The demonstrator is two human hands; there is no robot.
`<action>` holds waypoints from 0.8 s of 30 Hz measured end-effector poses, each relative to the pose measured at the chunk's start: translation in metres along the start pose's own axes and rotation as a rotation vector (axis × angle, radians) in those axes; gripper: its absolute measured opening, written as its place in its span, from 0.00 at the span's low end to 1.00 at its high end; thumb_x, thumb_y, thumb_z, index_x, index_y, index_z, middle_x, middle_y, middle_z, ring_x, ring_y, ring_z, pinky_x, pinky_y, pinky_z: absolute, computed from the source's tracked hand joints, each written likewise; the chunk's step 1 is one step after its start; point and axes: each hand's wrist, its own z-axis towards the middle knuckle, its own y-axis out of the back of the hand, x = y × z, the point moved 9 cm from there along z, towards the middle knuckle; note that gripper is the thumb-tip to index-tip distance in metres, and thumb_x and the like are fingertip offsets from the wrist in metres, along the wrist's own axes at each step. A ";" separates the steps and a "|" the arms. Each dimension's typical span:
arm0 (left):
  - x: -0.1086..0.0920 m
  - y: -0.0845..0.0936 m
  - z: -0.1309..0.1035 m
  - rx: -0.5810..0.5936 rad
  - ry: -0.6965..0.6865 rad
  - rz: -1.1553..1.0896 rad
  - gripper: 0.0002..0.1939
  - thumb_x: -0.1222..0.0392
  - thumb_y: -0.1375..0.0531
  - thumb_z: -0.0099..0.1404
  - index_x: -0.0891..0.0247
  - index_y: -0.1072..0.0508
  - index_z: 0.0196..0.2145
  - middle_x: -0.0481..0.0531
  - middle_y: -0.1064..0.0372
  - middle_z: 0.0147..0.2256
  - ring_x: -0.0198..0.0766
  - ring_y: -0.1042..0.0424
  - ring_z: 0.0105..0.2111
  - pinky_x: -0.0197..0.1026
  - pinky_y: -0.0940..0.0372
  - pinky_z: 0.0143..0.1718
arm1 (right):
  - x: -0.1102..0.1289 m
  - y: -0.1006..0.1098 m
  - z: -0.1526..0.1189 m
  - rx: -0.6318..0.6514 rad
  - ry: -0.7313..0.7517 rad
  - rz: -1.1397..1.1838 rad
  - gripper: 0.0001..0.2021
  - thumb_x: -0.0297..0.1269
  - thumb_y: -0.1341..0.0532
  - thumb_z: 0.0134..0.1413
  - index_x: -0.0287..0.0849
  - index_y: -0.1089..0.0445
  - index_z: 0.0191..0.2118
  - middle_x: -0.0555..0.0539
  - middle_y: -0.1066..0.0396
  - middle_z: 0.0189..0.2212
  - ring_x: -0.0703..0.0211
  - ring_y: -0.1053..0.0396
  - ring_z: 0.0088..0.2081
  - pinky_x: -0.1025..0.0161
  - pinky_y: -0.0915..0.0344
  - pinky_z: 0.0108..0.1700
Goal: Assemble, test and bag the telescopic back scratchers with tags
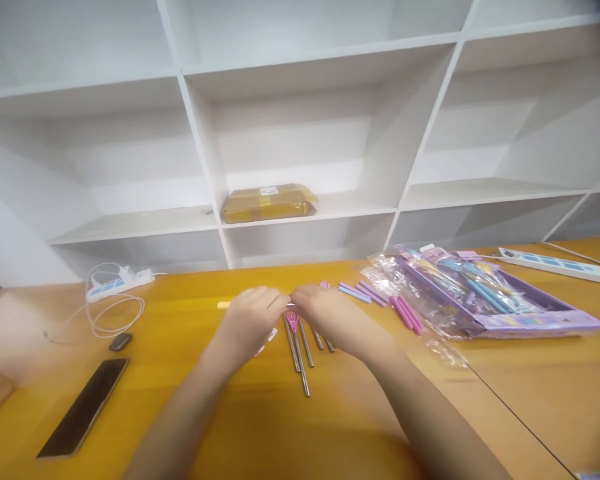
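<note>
My left hand (253, 323) and my right hand (327, 313) meet over the table, both closed around a thin metal rod (292, 307) that shows between them. A pale orange tip (223, 305) sticks out at the left of my left hand. Just below the hands, a pink slotted piece (292, 321) lies by several metal rods (305, 380). Short purple and blue tubes (355, 293) and magenta tubes (407, 314) rest to the right of my right hand. My fingertips are mostly hidden.
A purple tray (540, 323) with plastic-wrapped items stands at the right. A phone (84, 408), a small black case (121, 342) and a power strip with cable (120, 285) lie at the left. White shelves (300, 60) behind hold a taped package (269, 203).
</note>
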 end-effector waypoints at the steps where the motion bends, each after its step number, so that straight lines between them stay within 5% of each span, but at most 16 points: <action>1: 0.001 -0.002 0.000 0.008 -0.003 0.008 0.09 0.70 0.43 0.73 0.61 0.25 0.44 0.52 0.28 0.32 0.43 0.32 0.32 0.46 0.42 0.33 | -0.002 -0.002 0.000 0.045 -0.016 0.017 0.12 0.33 0.39 0.75 0.44 0.32 0.34 0.47 0.27 0.31 0.58 0.33 0.29 0.60 0.46 0.33; 6: 0.009 -0.003 0.000 0.022 -0.010 0.055 0.13 0.74 0.45 0.73 0.60 0.24 0.45 0.49 0.24 0.34 0.39 0.30 0.34 0.44 0.45 0.34 | -0.002 -0.010 0.003 0.244 -0.071 -0.048 0.12 0.31 0.45 0.77 0.43 0.33 0.36 0.47 0.26 0.33 0.59 0.30 0.30 0.61 0.49 0.32; 11: 0.009 -0.017 0.005 0.042 -0.025 0.104 0.13 0.75 0.44 0.73 0.61 0.24 0.44 0.50 0.24 0.35 0.39 0.31 0.34 0.45 0.45 0.34 | -0.006 -0.021 0.005 0.287 -0.138 -0.155 0.13 0.23 0.46 0.74 0.42 0.35 0.35 0.48 0.29 0.30 0.59 0.32 0.28 0.60 0.53 0.30; 18: 0.028 -0.019 0.001 -0.045 -0.006 0.014 0.13 0.73 0.43 0.75 0.59 0.24 0.48 0.49 0.23 0.35 0.38 0.30 0.33 0.43 0.44 0.34 | -0.016 0.000 -0.001 0.220 -0.159 -0.057 0.12 0.29 0.46 0.77 0.44 0.35 0.36 0.49 0.28 0.33 0.61 0.34 0.29 0.61 0.52 0.31; 24: 0.042 -0.005 0.001 -0.119 -0.002 0.036 0.13 0.71 0.44 0.76 0.57 0.23 0.49 0.50 0.19 0.37 0.39 0.26 0.34 0.44 0.44 0.35 | -0.019 0.017 0.004 0.026 -0.080 -0.115 0.10 0.31 0.42 0.74 0.43 0.32 0.36 0.48 0.27 0.32 0.58 0.34 0.32 0.62 0.48 0.35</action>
